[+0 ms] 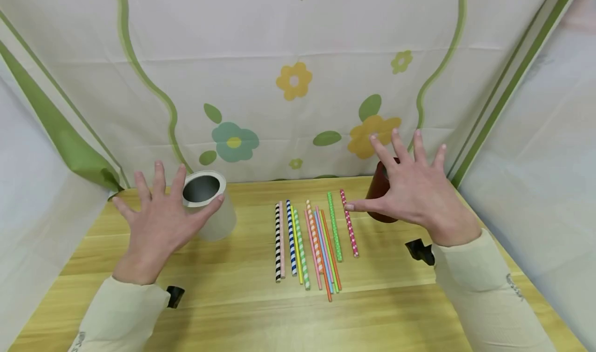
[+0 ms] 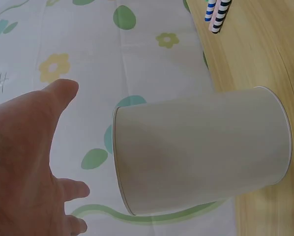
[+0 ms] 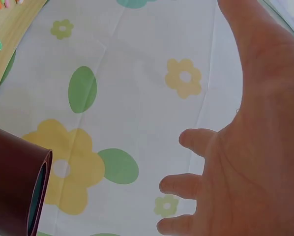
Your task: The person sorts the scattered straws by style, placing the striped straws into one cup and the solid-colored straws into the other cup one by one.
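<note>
Both your hands are spread wide and hold nothing: the left hand (image 1: 158,217) is raised beside the white can (image 1: 220,225), and the right hand (image 1: 414,191) hovers by the dark red can (image 1: 379,191). The wrist views show each hand apart from its can. The striped, dotted and plain straws (image 1: 314,238) lie on the middle of the desk (image 1: 233,310), between the two cans.

Your likeliest trouble is rolling. The straws look light and round, so a sideways brush could scatter them. In the head view your right thumb crosses the magenta dotted straw (image 1: 349,223) at the right end; lowering that hand carelessly could sweep it away.

The right part of the row is packed tightly, with some straws crossing, so pinching one there could drag its neighbours along or pull up two. A hard squeeze might crush a straw if it is paper, which you can't tell here.

Watch the cans too. Both stand upright near the desk's far edge, close to the curtain (image 1: 261,31); a wrist or knuckle catching a rim could tip one over.
</note>
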`<state>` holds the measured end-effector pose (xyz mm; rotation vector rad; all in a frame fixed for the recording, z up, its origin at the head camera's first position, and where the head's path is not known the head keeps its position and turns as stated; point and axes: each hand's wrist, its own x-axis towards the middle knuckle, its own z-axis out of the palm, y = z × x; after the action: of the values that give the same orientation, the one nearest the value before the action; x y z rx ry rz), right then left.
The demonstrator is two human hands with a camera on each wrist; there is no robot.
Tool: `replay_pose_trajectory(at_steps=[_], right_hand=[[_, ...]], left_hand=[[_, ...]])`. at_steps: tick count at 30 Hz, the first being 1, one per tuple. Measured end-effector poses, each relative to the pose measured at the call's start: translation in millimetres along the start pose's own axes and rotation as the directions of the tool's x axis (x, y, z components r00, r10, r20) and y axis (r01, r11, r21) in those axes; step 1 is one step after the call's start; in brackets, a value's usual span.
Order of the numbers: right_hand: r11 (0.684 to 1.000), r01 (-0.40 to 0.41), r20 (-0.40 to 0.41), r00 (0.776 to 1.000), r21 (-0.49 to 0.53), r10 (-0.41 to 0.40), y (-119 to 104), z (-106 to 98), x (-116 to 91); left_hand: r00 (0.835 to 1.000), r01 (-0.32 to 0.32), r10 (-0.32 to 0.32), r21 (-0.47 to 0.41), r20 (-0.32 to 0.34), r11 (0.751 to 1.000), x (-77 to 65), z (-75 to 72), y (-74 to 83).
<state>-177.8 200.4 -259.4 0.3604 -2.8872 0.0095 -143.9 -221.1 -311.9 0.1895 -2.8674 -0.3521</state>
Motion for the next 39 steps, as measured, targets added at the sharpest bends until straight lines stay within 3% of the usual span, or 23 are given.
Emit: replay_pose_trajectory(at_steps=[9, 12, 15, 19, 23, 27, 30, 35, 39], right_hand=[[1.000, 0.016, 0.013, 1.000, -0.004, -0.016, -1, -2, -2], [0.999, 0.036, 0.000, 0.999, 0.010, -0.036, -1, -1, -2], [0.995, 0.067, -0.016, 0.998, 0.074, -0.066, -3, 3, -1], [0.971, 0.096, -0.068, 0.994, 0.220, -0.083, -9, 17, 1], [0.919, 0.061, -0.101, 0.995, 0.389, -0.023, -17, 38, 2], [0.841, -0.044, -0.039, 0.996, 0.540, 0.078, -20, 65, 5], [0.801, -0.131, 0.043, 0.991, 0.585, 0.130, -20, 89, 9], [0.797, -0.228, 0.129, 0.974, 0.559, 0.187, -18, 120, 14], [0.806, -0.285, 0.161, 0.958, 0.519, 0.236, -17, 137, 16]], left_hand=[[1.000, -0.011, 0.011, -0.016, 0.001, 1.000, -0.7, -0.8, 0.1], [1.000, -0.027, 0.028, -0.083, 0.008, 0.996, -0.1, 2.5, -3.4], [0.999, -0.047, 0.049, -0.207, 0.007, 0.977, 0.5, 9.9, -9.5], [0.999, -0.047, 0.054, -0.399, 0.006, 0.916, 0.7, 21.0, -18.2], [1.000, 0.012, 0.000, -0.544, 0.022, 0.839, 0.5, 26.8, -23.4], [0.998, 0.062, -0.038, -0.629, 0.051, 0.775, -0.7, 28.1, -24.9], [0.996, 0.086, -0.050, -0.678, 0.072, 0.730, -1.6, 29.0, -24.1], [0.995, 0.103, -0.063, -0.735, 0.083, 0.670, -0.3, 32.7, -22.9], [0.994, 0.110, -0.068, -0.764, 0.087, 0.636, -0.3, 38.7, -22.6]])
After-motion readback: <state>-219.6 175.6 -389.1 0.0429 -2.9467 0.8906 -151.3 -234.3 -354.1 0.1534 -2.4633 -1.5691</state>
